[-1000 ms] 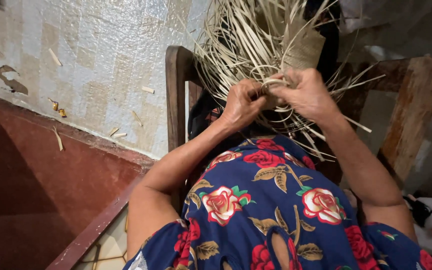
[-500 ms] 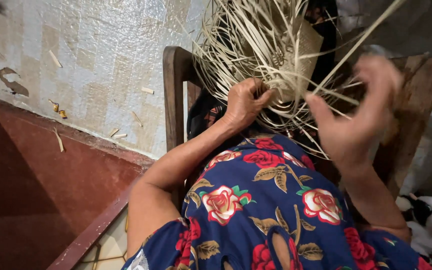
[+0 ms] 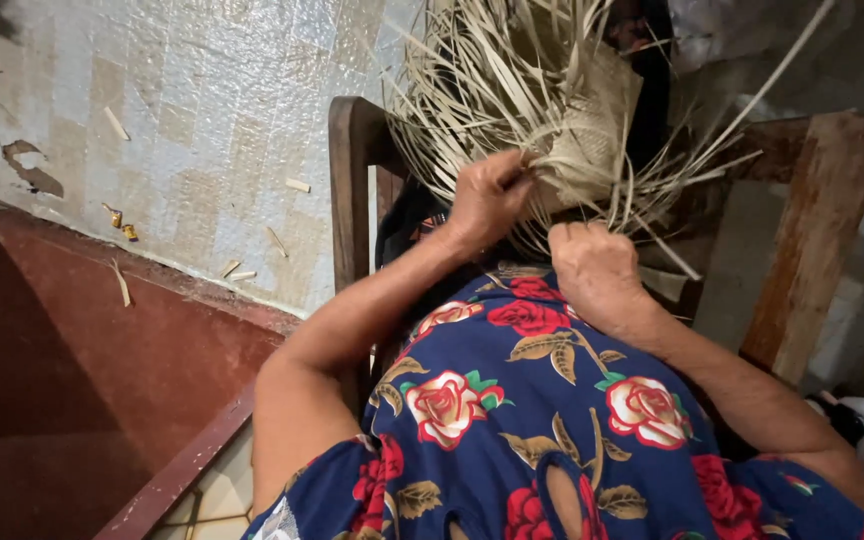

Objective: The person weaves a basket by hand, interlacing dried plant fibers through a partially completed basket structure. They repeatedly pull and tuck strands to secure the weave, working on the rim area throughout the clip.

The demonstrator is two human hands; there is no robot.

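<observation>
Your left hand (image 3: pixel 487 200) is closed in a pinch on the loose pale straw strands (image 3: pixel 472 90) at the lower edge of the woven straw piece (image 3: pixel 582 120). Your right hand (image 3: pixel 597 270) sits just below and to the right of it, curled into a fist; its grip is shut, but what it encloses cannot be told, since the fingers face away from the camera.

The woven straw piece rests above your lap, between both hands and the wooden chair frame (image 3: pixel 352 190), with unwoven strands fanning out in all directions.

Your floral blue dress (image 3: pixel 532 420) fills the lower view. Short straw offcuts (image 3: pixel 117 125) lie on the patterned floor (image 3: pixel 202 120) to the left. A dark red step (image 3: pixel 72 360) borders that floor.
</observation>
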